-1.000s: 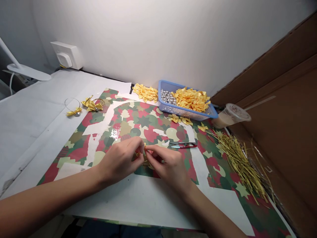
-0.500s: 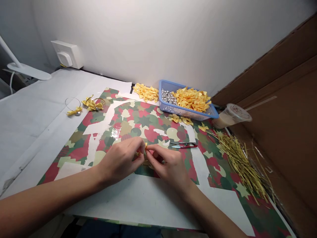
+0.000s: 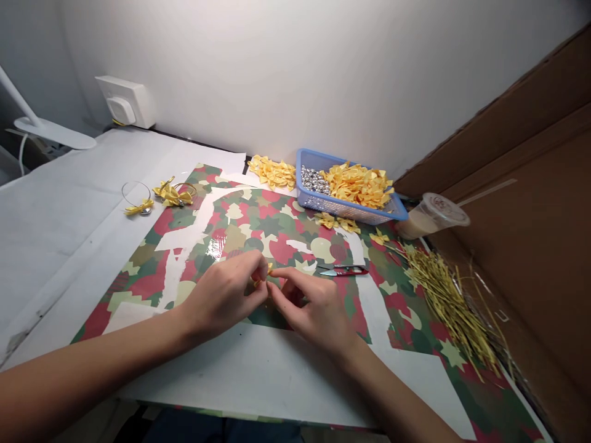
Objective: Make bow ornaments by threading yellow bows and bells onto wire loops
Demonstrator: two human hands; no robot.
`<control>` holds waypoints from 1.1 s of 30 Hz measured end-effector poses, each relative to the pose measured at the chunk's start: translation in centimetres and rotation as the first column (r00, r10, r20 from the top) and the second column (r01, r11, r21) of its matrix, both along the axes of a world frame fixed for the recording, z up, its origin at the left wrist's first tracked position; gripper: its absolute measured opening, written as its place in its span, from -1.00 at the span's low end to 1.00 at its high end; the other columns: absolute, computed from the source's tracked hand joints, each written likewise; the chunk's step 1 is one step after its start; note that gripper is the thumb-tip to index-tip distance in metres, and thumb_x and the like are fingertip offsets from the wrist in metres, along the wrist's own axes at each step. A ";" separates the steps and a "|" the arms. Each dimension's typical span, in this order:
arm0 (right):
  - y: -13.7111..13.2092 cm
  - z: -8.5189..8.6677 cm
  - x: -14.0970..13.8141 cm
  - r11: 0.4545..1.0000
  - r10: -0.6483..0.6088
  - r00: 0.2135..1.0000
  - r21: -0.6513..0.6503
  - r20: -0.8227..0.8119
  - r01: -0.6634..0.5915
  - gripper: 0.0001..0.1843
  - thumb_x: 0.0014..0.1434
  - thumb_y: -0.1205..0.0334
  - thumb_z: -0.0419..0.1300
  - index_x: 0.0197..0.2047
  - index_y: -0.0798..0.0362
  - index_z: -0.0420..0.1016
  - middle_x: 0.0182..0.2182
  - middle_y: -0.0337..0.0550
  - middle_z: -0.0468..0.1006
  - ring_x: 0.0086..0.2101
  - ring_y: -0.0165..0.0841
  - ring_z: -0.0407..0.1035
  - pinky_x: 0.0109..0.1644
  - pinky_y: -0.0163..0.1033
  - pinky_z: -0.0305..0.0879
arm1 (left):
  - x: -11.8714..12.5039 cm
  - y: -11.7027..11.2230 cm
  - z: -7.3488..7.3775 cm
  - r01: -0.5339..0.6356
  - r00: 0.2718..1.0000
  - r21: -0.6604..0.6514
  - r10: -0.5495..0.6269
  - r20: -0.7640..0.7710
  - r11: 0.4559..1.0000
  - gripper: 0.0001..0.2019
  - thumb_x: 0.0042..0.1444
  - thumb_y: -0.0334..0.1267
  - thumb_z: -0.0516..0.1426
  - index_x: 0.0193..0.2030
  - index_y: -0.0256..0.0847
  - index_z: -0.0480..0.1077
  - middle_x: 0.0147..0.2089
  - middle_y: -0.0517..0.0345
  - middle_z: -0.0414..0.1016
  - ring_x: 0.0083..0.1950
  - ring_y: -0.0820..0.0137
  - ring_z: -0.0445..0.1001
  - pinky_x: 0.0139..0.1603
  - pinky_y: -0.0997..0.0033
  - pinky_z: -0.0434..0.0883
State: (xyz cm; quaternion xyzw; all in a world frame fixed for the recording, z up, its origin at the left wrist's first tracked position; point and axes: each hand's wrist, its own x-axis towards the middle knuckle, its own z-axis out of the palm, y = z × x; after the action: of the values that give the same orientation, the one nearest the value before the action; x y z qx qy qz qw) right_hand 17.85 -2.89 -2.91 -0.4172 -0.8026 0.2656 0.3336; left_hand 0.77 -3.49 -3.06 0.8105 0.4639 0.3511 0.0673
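My left hand [image 3: 225,294] and my right hand [image 3: 314,307] meet over the camouflage-patterned sheet [image 3: 240,227] near the table's front. Both pinch a small yellow bow [image 3: 264,274] between thumb and fingertips, the fingers closed round it. Most of the bow is hidden by my fingers. Red-handled thread snips [image 3: 342,269] lie just right of my right hand.
A blue basket [image 3: 341,206] at the back holds yellow bows and silver beads. More yellow bows [image 3: 272,171] lie left of it. Gold twist ties [image 3: 443,295] are heaped at the right by a lidded cup [image 3: 429,215]. Finished bow rings [image 3: 157,195] lie at left. Cardboard wall at right.
My hands have shifted slightly left and lower, fingers still working the small yellow bow. Nothing else has moved.
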 end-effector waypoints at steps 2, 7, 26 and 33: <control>0.1 0.1 0.0 0.991 0.013 0.998 -0.133 -0.055 -0.020 -0.84 0.16 0.28 0.11 -0.24 0.10 0.50 -0.65 -0.32 0.40 -0.65 -0.48 0.26 -0.53 -0.39 0.20 | -0.2 0.2 0.1 -0.016 1.000 0.014 0.016 0.003 1.000 -0.90 0.06 -0.44 0.01 -0.42 -0.18 0.17 -0.54 0.31 0.32 -0.54 0.51 0.37 -0.57 0.58 0.29; 0.5 0.0 0.0 0.904 -0.070 0.973 -0.426 -0.220 -0.031 -0.82 0.14 0.15 0.14 -0.31 0.07 0.48 -0.64 -0.30 0.40 -0.62 -0.45 0.26 -0.53 -0.35 0.23 | -0.3 0.6 0.1 0.020 0.997 0.175 -0.006 -0.076 0.984 -0.89 0.09 -0.45 -0.02 -0.42 -0.20 0.20 -0.55 0.28 0.36 -0.56 0.51 0.35 -0.58 0.57 0.29; 0.9 0.3 -0.5 0.744 -0.259 0.874 -0.662 -0.411 -0.090 -0.72 -0.04 0.04 0.30 -0.41 0.07 0.43 -0.60 -0.32 0.42 -0.62 -0.50 0.31 -0.57 -0.39 0.28 | -0.2 0.5 0.4 0.064 0.991 0.251 -0.033 -0.126 0.966 -0.85 0.11 -0.49 -0.05 -0.42 -0.20 0.19 -0.55 0.27 0.36 -0.57 0.51 0.36 -0.57 0.56 0.32; 0.3 -0.1 -0.8 0.839 -0.233 0.894 -0.544 -0.384 -0.014 -0.83 0.02 0.13 0.22 -0.42 0.07 0.42 -0.64 -0.33 0.34 -0.64 -0.50 0.19 -0.61 -0.38 0.16 | -0.1 0.3 0.4 0.069 0.990 0.239 -0.037 -0.135 0.969 -0.85 0.10 -0.50 -0.05 -0.41 -0.19 0.18 -0.54 0.26 0.36 -0.55 0.51 0.35 -0.55 0.56 0.35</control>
State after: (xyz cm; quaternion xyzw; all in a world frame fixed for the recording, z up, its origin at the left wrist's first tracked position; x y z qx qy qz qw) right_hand 17.03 -2.57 -3.01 -0.4695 -0.5759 0.5439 0.3900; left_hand 0.70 -3.20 -2.68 0.8459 0.3988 0.3502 -0.0532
